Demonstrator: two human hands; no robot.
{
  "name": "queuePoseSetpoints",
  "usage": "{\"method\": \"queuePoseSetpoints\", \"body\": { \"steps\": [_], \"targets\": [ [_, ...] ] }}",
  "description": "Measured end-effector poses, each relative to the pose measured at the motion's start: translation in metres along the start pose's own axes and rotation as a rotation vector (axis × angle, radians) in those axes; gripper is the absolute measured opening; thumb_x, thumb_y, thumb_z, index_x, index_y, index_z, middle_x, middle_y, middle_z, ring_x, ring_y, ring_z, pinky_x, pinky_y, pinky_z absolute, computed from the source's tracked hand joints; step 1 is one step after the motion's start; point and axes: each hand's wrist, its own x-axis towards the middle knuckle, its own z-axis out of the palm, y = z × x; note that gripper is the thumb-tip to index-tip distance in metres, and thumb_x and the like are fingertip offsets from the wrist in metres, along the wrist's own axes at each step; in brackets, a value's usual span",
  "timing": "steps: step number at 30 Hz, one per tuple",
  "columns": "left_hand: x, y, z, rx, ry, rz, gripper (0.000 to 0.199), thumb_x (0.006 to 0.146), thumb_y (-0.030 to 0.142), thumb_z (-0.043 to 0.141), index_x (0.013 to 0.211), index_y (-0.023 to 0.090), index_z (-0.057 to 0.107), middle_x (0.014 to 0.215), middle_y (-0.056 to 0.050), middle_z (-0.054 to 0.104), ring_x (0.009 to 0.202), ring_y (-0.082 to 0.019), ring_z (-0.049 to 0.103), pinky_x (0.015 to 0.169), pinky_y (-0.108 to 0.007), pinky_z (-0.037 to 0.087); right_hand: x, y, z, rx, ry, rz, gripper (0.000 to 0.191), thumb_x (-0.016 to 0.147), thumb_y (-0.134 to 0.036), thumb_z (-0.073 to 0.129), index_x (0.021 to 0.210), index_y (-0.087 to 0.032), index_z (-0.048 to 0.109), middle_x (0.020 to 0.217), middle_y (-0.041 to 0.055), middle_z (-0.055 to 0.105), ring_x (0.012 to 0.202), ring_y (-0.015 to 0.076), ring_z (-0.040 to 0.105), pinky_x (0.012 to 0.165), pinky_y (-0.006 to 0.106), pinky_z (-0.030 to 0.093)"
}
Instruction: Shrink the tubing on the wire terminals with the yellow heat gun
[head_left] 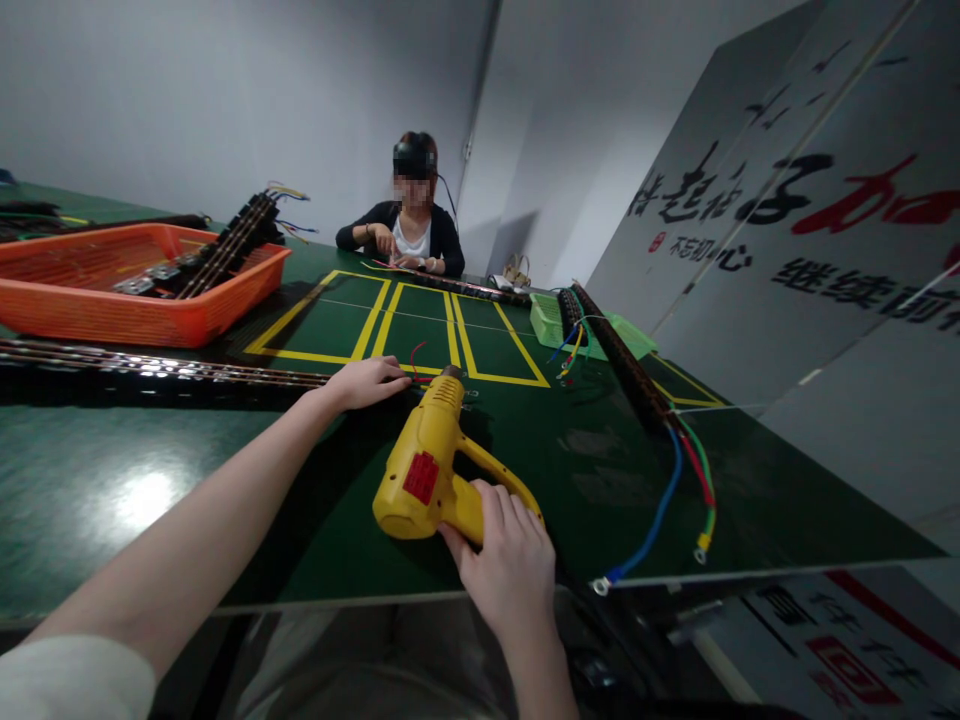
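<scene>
My right hand (506, 545) is wrapped round the handle of a yellow heat gun (427, 450) with a red label on its side. The gun's dark nozzle (452, 372) points away from me, just right of my left fingertips. My left hand (371, 382) reaches across the table, its fingers closed at the right end of a long black strip (225, 375). A thin red wire (418, 360) comes out by those fingertips, and they appear to pinch it. The exact grip is partly hidden by my own fingers.
An orange basket (225, 315) with black strips stands at the left. A green basket (544, 318) is at the right, beside another long strip (619, 350) with ring-terminal wires (679, 470). Yellow tape (382, 318) marks the green table. A co-worker (412, 225) sits opposite.
</scene>
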Motion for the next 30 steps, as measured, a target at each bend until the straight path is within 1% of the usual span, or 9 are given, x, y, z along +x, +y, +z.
{"method": "queuePoseSetpoints", "body": {
  "steps": [5,7,10,14,19,23,26,28,30],
  "targets": [
    [0.003,-0.003,0.003,0.003,-0.028,0.006,0.057,0.089,0.056,0.025,0.109,0.024,0.067,0.120,-0.006,0.058,0.108,-0.021,0.054,0.091,-0.029,0.042,0.006,0.002,0.004,-0.046,0.018,0.055,0.044,0.087,-0.051,0.048,0.112,-0.015,0.053,0.095,0.0078,0.064,0.087,0.0216,0.059,0.073,0.033,0.041],
    [0.004,-0.004,0.003,0.013,-0.055,0.001,0.059,0.090,0.057,0.021,0.112,0.025,0.065,0.123,-0.005,0.057,0.111,-0.022,0.053,0.092,-0.030,0.041,0.007,0.004,0.004,-0.054,0.018,0.050,0.044,0.088,-0.051,0.048,0.111,-0.015,0.053,0.095,0.0077,0.064,0.086,0.0219,0.059,0.073,0.033,0.041],
    [0.007,-0.005,0.004,0.019,-0.110,-0.051,0.061,0.089,0.060,0.018,0.115,0.028,0.064,0.124,-0.006,0.057,0.114,-0.024,0.051,0.094,-0.033,0.040,0.007,0.005,0.004,-0.064,0.017,0.028,0.044,0.087,-0.052,0.047,0.111,-0.015,0.053,0.094,0.0076,0.064,0.085,0.0222,0.059,0.072,0.033,0.041],
    [0.011,-0.006,0.005,-0.027,-0.146,-0.091,0.062,0.088,0.063,0.021,0.117,0.028,0.063,0.127,-0.006,0.056,0.115,-0.025,0.052,0.097,-0.034,0.037,0.005,0.006,0.003,-0.060,0.024,-0.008,0.045,0.087,-0.052,0.048,0.110,-0.014,0.053,0.092,0.0077,0.064,0.084,0.0217,0.059,0.072,0.033,0.041],
    [0.014,-0.005,0.005,-0.041,-0.125,-0.099,0.057,0.088,0.060,0.025,0.112,0.028,0.066,0.121,-0.006,0.059,0.110,-0.025,0.054,0.094,-0.033,0.039,-0.002,0.002,-0.002,0.016,0.023,-0.055,0.044,0.087,-0.053,0.048,0.110,-0.015,0.053,0.092,0.0070,0.063,0.083,0.0209,0.059,0.071,0.032,0.042],
    [0.011,-0.001,0.003,0.004,-0.141,-0.066,0.060,0.089,0.058,0.020,0.112,0.026,0.065,0.116,-0.007,0.059,0.106,-0.024,0.056,0.089,-0.032,0.042,-0.007,-0.003,-0.006,0.053,-0.018,-0.081,0.046,0.087,-0.053,0.048,0.113,-0.015,0.052,0.094,0.0076,0.063,0.084,0.0211,0.058,0.073,0.032,0.042],
    [0.007,0.003,0.002,0.044,-0.083,-0.057,0.062,0.089,0.060,0.019,0.110,0.025,0.065,0.114,-0.008,0.060,0.102,-0.024,0.057,0.084,-0.032,0.044,-0.009,-0.007,-0.007,0.076,-0.018,-0.100,0.048,0.087,-0.054,0.046,0.113,-0.014,0.052,0.094,0.0081,0.063,0.084,0.0210,0.058,0.073,0.032,0.043],
    [0.004,0.005,0.002,0.035,-0.005,-0.063,0.060,0.089,0.059,0.020,0.111,0.024,0.063,0.115,-0.007,0.060,0.102,-0.024,0.057,0.083,-0.031,0.044,-0.009,-0.008,-0.007,0.085,-0.015,-0.109,0.048,0.087,-0.053,0.046,0.114,-0.014,0.052,0.095,0.0083,0.063,0.084,0.0209,0.058,0.072,0.033,0.043],
    [0.003,0.007,0.001,0.004,0.076,-0.073,0.057,0.091,0.055,0.019,0.112,0.023,0.062,0.116,-0.006,0.060,0.104,-0.022,0.057,0.085,-0.030,0.044,-0.010,-0.009,-0.007,0.092,-0.011,-0.124,0.048,0.087,-0.053,0.047,0.114,-0.013,0.052,0.095,0.0083,0.064,0.085,0.0211,0.058,0.073,0.033,0.043]
  ]
}}
